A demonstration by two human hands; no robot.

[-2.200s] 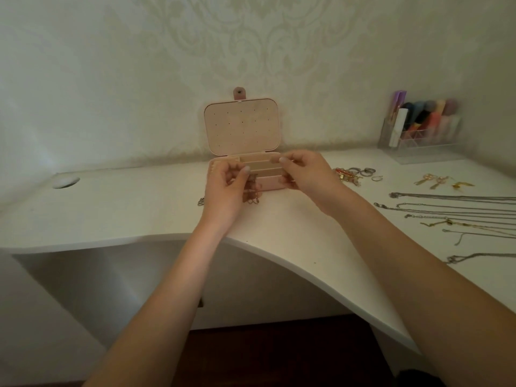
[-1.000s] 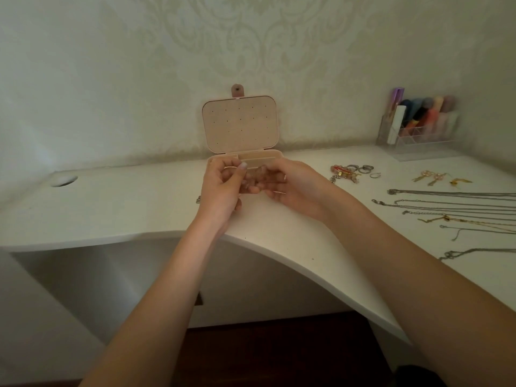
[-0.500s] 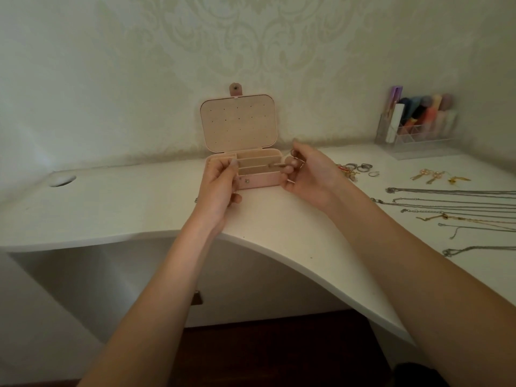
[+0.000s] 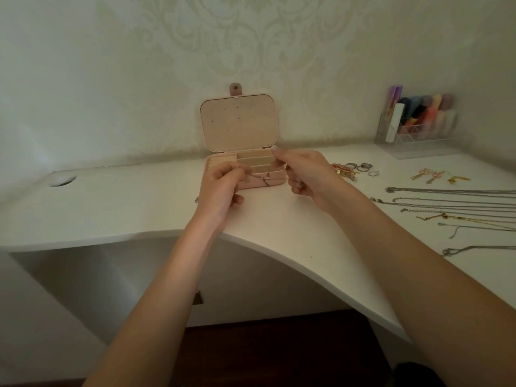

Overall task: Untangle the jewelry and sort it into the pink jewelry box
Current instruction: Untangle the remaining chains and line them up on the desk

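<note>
Both hands sit mid-frame just in front of the pink jewelry box [image 4: 245, 174]. My left hand [image 4: 220, 188] has its fingers curled, pinching one end of a thin chain [image 4: 264, 178]; my right hand [image 4: 303, 174] pinches the other end between thumb and forefinger, other fingers curled under. I see the chain stretched between them across the front of the box, with a small knot or pendant near its middle — too small to tell which.

Box stands open on the white tabletop [image 4: 139, 208], lid [image 4: 238, 122] upright against the wall, dotted with small holes. Inside I see ring rolls at the left and three long slots to the right.

Right of the hands: a cluster of rings [image 4: 360, 167] with a red-gold piece [image 4: 342, 169] beside it, then gold earrings [image 4: 438, 175] farther right. Lower right, several chains [image 4: 452, 203] laid out in rows, running off the frame edge. Upper right, a clear organizer [image 4: 418, 135] with cosmetics tubes. Left edge of the tabletop — a round cable hole [image 4: 62, 180].
</note>
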